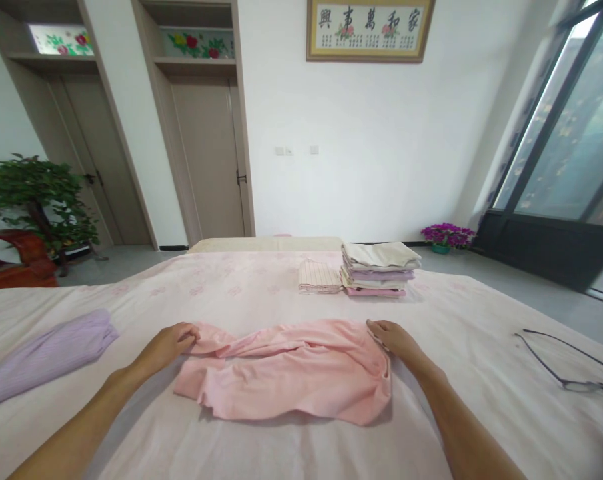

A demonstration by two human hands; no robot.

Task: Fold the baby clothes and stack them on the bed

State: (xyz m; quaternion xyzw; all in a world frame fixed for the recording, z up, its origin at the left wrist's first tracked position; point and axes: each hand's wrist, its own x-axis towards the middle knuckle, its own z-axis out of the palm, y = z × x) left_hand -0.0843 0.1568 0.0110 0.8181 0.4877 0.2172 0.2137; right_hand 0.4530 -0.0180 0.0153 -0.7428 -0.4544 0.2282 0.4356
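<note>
A pink garment lies creased and spread sideways on the pale pink bed cover; whether it is a top or trousers I cannot tell. My left hand pinches its far left corner with closed fingers. At the far right corner, my right hand has its thumb and fingers closed on the cloth edge. Wrinkles run across the upper half, and the near edge rests flat on the cover. Part of the cloth is hidden under the fingers of both hands.
Beyond the garment stand a stack of folded clothes and a smaller striped folded cloth. A lilac striped garment lies at the left. Eyeglasses rest on the cover at the right.
</note>
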